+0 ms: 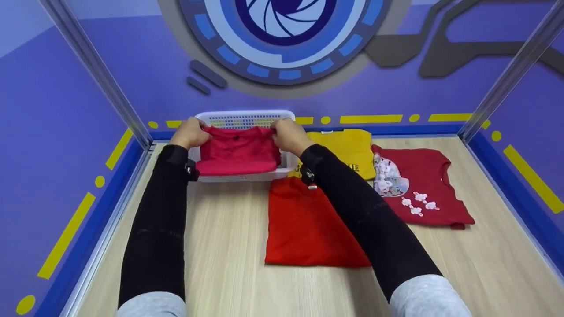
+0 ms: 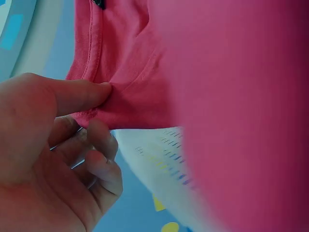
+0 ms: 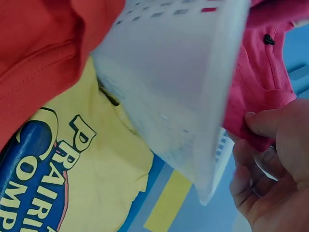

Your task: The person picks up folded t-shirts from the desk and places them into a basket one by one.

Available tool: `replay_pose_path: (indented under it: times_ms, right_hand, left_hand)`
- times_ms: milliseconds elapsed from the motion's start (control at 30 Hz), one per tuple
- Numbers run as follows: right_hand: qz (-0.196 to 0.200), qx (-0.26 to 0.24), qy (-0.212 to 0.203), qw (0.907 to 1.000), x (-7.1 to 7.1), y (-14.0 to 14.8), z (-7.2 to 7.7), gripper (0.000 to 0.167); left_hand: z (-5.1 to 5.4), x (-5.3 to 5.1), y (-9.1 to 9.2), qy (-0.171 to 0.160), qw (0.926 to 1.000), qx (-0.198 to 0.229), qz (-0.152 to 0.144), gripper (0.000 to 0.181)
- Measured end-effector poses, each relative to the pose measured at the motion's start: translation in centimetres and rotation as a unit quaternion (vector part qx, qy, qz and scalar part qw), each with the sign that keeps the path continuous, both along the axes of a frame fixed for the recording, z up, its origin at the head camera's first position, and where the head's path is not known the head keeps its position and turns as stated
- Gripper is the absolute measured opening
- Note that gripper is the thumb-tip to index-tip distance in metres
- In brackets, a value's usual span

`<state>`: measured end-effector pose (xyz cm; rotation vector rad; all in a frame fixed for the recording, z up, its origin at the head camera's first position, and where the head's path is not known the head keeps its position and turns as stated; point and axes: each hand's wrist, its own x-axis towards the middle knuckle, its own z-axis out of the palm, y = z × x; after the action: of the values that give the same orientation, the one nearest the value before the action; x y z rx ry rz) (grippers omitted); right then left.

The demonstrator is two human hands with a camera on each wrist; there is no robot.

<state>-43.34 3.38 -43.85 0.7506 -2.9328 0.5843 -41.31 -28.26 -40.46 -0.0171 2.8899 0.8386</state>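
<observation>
A folded pink-red shirt (image 1: 238, 152) lies over the white plastic basket (image 1: 238, 178), its collar side raised toward the back. My left hand (image 1: 192, 133) pinches the shirt's left shoulder corner; in the left wrist view the thumb (image 2: 84, 95) presses on the fabric beside the collar seam. At the opposite corner my right hand (image 1: 291, 135) pinches the cloth between thumb and fingers, as the right wrist view shows. The shirt's lower part hangs over the basket's front rim. What lies beneath it in the basket is mostly hidden.
Right of the basket lies a folded yellow shirt (image 1: 341, 147) with printed lettering. An orange-red folded shirt (image 1: 308, 229) lies in front of it, partly under my right arm. Farther right is a dark red shirt (image 1: 423, 176) with white flower shapes. Blue-purple walls (image 1: 132, 53) enclose the wooden table (image 1: 220, 264).
</observation>
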Motion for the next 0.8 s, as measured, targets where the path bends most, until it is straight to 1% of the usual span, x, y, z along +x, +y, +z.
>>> replay_pose_path:
  times_ms: [133,200,300,367,467,633,800]
  right_hand:
    - [-0.005,0.016,-0.002,0.9999,-0.3,-0.3,-0.2,0.021]
    - [-0.009,0.022,-0.009,0.9997,-0.4,-0.4,-0.5,0.020]
    - [-0.012,0.025,-0.021,0.9994,-0.4,-0.5,-1.1,0.021]
    - [-0.014,0.029,-0.021,0.9993,-0.5,-0.7,-1.2,0.023]
    - [-0.022,0.044,-0.010,0.9987,-0.6,-1.1,-1.4,0.024]
    - [-0.056,0.101,0.020,0.9931,-0.9,-1.6,-1.5,0.024]
    - [-0.082,0.135,0.036,0.9868,-1.8,-1.8,-1.6,0.025]
  left_hand:
    - [-0.7,-0.1,0.0,0.004,0.9999,-0.003,0.013,0.037]
    - [-1.1,-0.2,0.0,-0.004,0.9999,-0.003,0.013,0.037]
    - [-2.0,-0.1,0.1,-0.016,0.9997,-0.003,0.020,0.036]
    - [-2.2,-0.2,0.2,-0.017,0.9995,0.000,0.028,0.035]
    - [-2.4,-0.4,0.3,-0.008,0.9989,0.008,0.045,0.037]
    - [-2.6,-0.9,1.1,0.016,0.9977,0.020,0.063,0.046]
    - [-2.8,-1.5,1.8,0.032,0.9965,0.028,0.073,0.047]
